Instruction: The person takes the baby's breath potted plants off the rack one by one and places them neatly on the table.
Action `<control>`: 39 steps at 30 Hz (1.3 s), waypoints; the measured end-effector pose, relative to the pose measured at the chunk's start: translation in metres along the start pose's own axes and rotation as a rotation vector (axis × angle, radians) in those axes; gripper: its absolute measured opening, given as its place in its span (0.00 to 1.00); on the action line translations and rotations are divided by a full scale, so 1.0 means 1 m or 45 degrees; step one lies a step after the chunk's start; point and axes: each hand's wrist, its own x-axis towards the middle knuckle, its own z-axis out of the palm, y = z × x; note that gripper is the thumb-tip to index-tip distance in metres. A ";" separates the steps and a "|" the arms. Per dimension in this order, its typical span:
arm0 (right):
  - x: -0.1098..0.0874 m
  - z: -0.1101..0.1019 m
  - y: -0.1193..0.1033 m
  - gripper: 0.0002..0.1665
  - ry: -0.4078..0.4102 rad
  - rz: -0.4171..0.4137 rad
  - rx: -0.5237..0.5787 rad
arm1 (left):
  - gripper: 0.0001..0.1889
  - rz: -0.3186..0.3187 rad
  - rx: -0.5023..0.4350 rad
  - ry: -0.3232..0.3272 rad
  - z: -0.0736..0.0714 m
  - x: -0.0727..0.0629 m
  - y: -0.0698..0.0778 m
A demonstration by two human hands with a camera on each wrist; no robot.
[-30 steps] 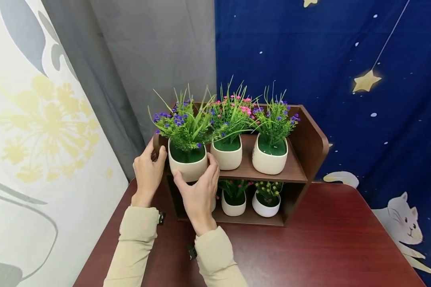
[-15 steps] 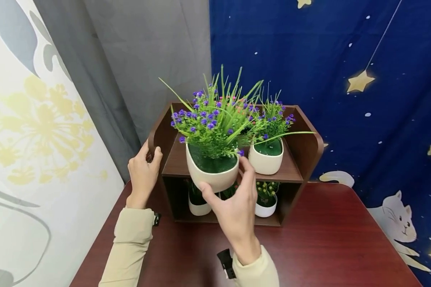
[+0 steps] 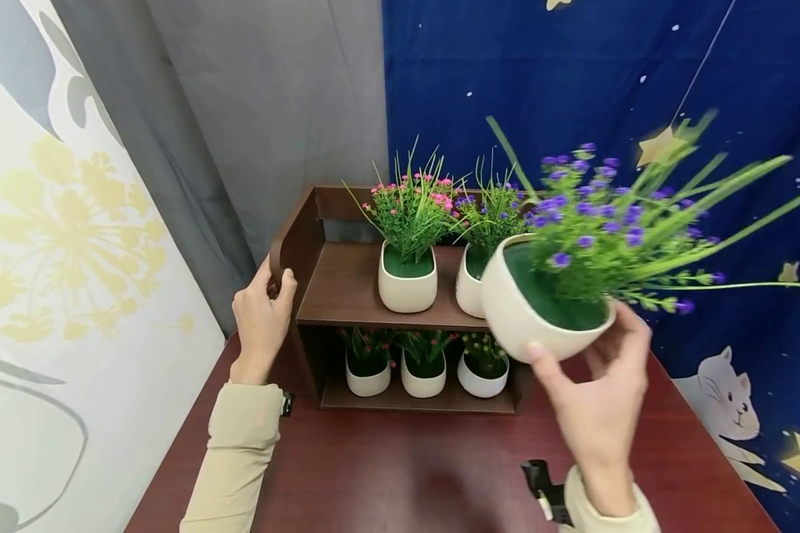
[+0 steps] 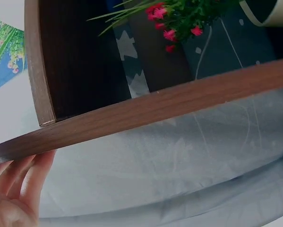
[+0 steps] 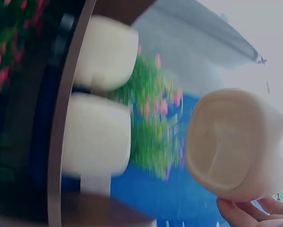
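My right hand (image 3: pixel 603 396) holds a white pot of purple flowers (image 3: pixel 547 311) by its lower side, thumb in front and fingers round the right. The pot is tilted, raised in front of the shelf's right end; its underside shows in the right wrist view. My left hand (image 3: pixel 261 326) grips the left side panel of the brown wooden shelf (image 3: pixel 373 323), thumb on one face and fingers on the other. On the upper board stand a pot of pink flowers (image 3: pixel 408 289) and, partly hidden behind the held pot, another pot of purple flowers (image 3: pixel 470 285).
Three smaller pots line the lower board: two with red flowers, left (image 3: pixel 368 379) and middle (image 3: pixel 424 379), and one with yellow flowers (image 3: pixel 483 379). The shelf stands on a dark red table (image 3: pixel 373 459), with grey and blue curtains (image 3: pixel 433 74) behind.
The purple-flower pot has left the shelf's upper left, carried rightward and nearer by my right hand, and tilted. My left hand keeps its place on the side panel.
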 end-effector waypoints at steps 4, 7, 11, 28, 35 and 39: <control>0.021 -0.025 0.008 0.46 0.102 -0.006 -0.007 | 0.14 0.021 0.013 -0.005 0.000 0.000 0.000; 0.035 -0.043 0.015 0.46 0.170 -0.011 -0.115 | 0.14 0.040 0.009 -0.018 0.001 -0.001 0.001; 0.047 -0.070 0.025 0.47 0.219 -0.018 -0.310 | 0.15 0.070 0.010 -0.035 0.002 -0.001 0.001; 0.055 -0.134 0.140 0.45 0.266 0.272 -0.703 | 0.15 0.070 0.012 -0.026 -0.001 0.000 -0.001; 0.044 -0.147 0.185 0.46 0.244 0.311 -0.784 | 0.15 0.088 0.025 -0.025 0.000 0.000 -0.002; 0.036 -0.156 0.211 0.46 0.243 0.331 -0.792 | 0.13 0.072 0.020 -0.014 0.000 0.000 -0.002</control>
